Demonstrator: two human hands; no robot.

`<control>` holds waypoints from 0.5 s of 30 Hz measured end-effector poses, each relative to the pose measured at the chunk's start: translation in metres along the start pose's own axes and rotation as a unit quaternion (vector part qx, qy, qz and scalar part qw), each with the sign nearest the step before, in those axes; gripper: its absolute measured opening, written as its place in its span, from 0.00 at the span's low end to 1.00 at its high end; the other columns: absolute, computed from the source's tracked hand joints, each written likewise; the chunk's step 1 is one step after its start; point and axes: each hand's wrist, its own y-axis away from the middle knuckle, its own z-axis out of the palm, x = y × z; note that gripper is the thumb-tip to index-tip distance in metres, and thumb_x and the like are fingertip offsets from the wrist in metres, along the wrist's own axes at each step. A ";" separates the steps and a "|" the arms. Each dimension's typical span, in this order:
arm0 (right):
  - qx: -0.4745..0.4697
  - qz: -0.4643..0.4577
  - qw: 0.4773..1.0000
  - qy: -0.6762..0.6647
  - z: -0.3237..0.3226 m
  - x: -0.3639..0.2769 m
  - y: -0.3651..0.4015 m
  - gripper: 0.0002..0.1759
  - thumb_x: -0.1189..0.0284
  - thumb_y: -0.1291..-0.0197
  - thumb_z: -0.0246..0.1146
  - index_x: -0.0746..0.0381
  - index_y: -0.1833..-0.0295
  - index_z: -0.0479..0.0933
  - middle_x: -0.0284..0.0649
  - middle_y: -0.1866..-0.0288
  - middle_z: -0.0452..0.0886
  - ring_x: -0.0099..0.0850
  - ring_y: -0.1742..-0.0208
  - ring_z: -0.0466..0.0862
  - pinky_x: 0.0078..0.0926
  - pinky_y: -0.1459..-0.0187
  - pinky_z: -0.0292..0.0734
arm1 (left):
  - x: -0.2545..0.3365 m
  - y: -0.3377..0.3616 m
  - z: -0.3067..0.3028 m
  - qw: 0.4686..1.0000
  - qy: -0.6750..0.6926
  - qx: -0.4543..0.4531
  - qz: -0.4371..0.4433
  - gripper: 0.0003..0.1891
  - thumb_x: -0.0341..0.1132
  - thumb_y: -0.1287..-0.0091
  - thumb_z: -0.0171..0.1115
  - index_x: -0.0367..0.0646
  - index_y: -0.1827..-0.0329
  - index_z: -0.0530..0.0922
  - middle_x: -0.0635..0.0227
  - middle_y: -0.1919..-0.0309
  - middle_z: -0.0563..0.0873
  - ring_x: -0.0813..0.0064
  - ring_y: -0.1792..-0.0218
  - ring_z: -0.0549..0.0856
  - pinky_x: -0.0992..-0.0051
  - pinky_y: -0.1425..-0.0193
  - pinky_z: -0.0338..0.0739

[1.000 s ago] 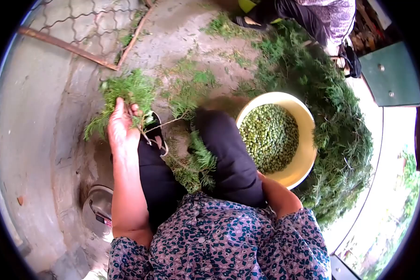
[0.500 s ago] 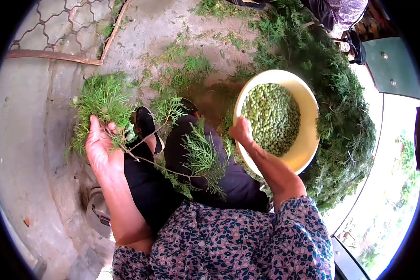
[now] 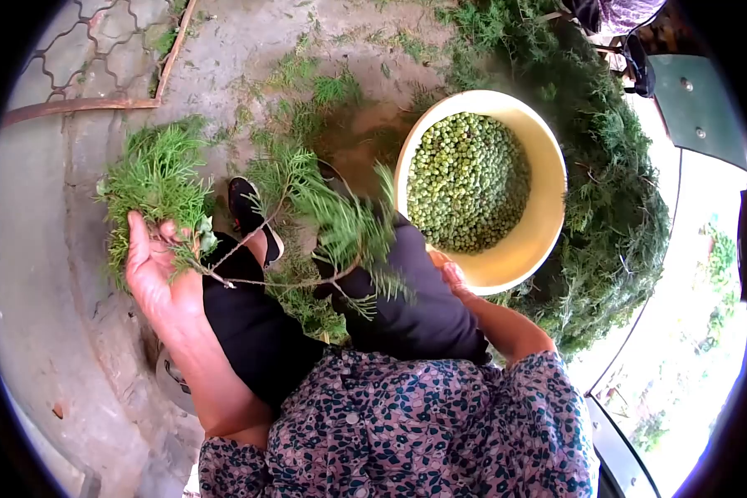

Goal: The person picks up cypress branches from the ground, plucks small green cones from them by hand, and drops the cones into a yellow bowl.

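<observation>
My left hand [image 3: 159,261] holds a green conifer branch [image 3: 249,282], its fingers wrapped around the woody stem and the bushy sprays. The thin stem reaches right across my knees and ends in feathery sprays, blurred by motion. A few pale green bits show close to the fingers. My right hand [image 3: 452,275] is low beside the near outer wall of a cream bucket [image 3: 548,212], its fingers partly hidden by my knee and the bucket. Inside the bucket lies a deep heap of small, round green cones [image 3: 469,183].
A large pile of cut conifer branches [image 3: 614,199] surrounds the bucket's far and right sides. Loose green clippings [image 3: 336,90] lie scattered on the concrete ground [image 3: 241,50]. A grey bag-like thing [image 3: 173,373] sits by my left leg. Another person's clothing [image 3: 627,15] shows at top right.
My right hand has moved from the bucket's left rim down toward my knee. The branch's right end has swung upward a little, and the whole view has shifted slightly.
</observation>
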 end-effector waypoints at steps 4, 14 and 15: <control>-0.003 0.004 0.983 0.184 0.022 0.047 0.019 0.23 0.65 0.49 0.63 0.60 0.47 0.68 0.46 0.56 0.77 0.46 0.61 0.78 0.39 0.62 0.75 | -0.005 -0.003 -0.001 1.000 -0.008 -0.002 -0.010 0.12 0.42 0.35 0.57 0.44 0.58 0.76 0.70 0.77 0.77 0.76 0.75 0.73 0.75 0.67 0.68; -0.007 0.108 0.975 0.192 0.023 0.034 -0.028 0.12 0.65 0.46 0.59 0.61 0.60 0.74 0.42 0.67 0.79 0.39 0.70 0.79 0.35 0.70 0.74 | 0.004 -0.023 0.001 0.997 -0.015 0.069 0.031 0.11 0.41 0.34 0.56 0.43 0.57 0.76 0.71 0.70 0.80 0.77 0.75 0.76 0.77 0.71 0.72; -0.005 0.118 0.975 0.190 0.020 0.030 -0.023 0.12 0.65 0.46 0.59 0.61 0.61 0.74 0.42 0.68 0.79 0.39 0.70 0.79 0.34 0.70 0.73 | 0.004 -0.021 0.003 0.999 0.001 0.044 0.004 0.09 0.39 0.35 0.57 0.43 0.60 0.77 0.70 0.71 0.81 0.77 0.75 0.76 0.77 0.71 0.72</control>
